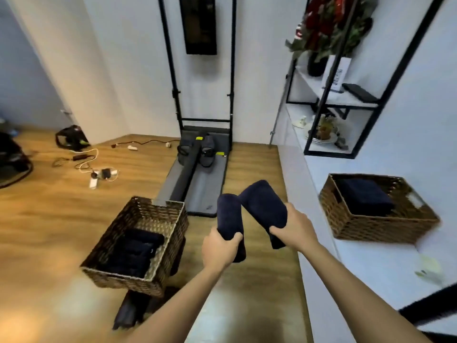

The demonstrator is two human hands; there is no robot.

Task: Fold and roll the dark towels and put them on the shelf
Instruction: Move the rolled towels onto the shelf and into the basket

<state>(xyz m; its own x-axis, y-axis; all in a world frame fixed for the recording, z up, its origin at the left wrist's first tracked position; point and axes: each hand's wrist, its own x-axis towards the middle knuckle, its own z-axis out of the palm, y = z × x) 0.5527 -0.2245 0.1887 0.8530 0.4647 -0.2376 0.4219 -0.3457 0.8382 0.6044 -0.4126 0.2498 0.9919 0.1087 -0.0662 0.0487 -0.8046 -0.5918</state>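
Note:
I hold two rolled dark towels in the air above the wooden floor. My left hand (220, 248) grips the left rolled towel (229, 214) near its lower end. My right hand (294, 227) grips the right rolled towel (263, 205), which tilts up to the left until the two upper ends almost meet. A wicker basket (170, 226) on a stool at lower left holds several rolled dark towels (134, 252). A second wicker basket (346, 224) on the white counter at right holds folded dark towels (364, 196). The black-framed shelf (329, 100) stands at the upper right.
The shelf carries a vase of red flowers (326, 23), a white card, a dark flat object and small ornaments. An exercise machine (197, 167) with shoes lies ahead on the floor. Cables and plugs (96, 169) lie scattered at left. The white counter (371, 256) runs along the right.

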